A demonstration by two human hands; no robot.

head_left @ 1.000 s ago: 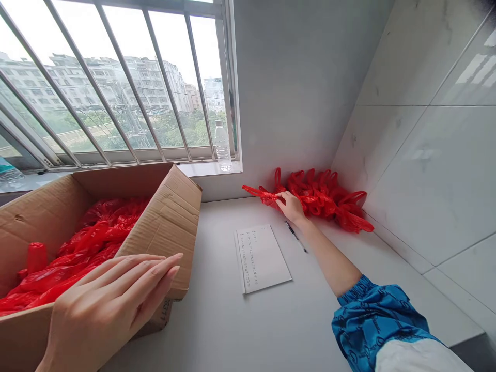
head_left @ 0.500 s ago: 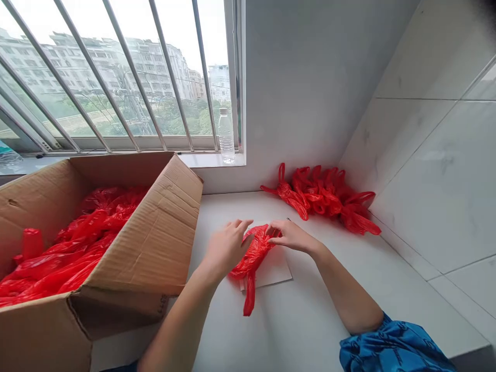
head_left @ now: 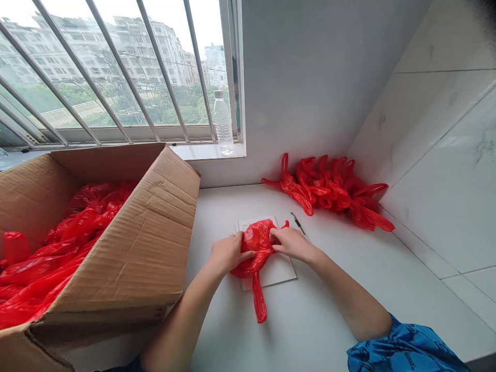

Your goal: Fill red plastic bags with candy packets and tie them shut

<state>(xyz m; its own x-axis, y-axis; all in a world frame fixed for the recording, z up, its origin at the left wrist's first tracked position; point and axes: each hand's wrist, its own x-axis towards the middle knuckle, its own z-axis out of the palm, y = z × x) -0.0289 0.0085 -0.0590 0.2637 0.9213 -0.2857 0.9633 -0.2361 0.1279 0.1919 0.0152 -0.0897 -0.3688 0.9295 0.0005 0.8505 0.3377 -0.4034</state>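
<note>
A crumpled red plastic bag [head_left: 259, 235] lies bunched over a white notebook [head_left: 277, 269] on the white tabletop. One long handle of the bag hangs toward me past the notebook's near edge. My left hand [head_left: 229, 253] grips the bag's left side between thumb and fingers. On the right side, my right hand [head_left: 290, 243] pinches the bag near its gathered part, fingers closed. Whatever may be inside the bag is hidden. A black pen [head_left: 297, 223] lies just beyond my right hand, beside the notebook.
A large open cardboard box [head_left: 135, 243] full of red plastic bags [head_left: 77, 232] stands at the left. Several knotted red bags [head_left: 329, 188] are heaped against the back wall at right. A clear water bottle [head_left: 223, 124] stands on the sill by the barred window.
Both hands have come down onto the red bag and closed on it; before, the left hand hovered open. The bag has shifted slightly, and the pen now shows more fully.
</note>
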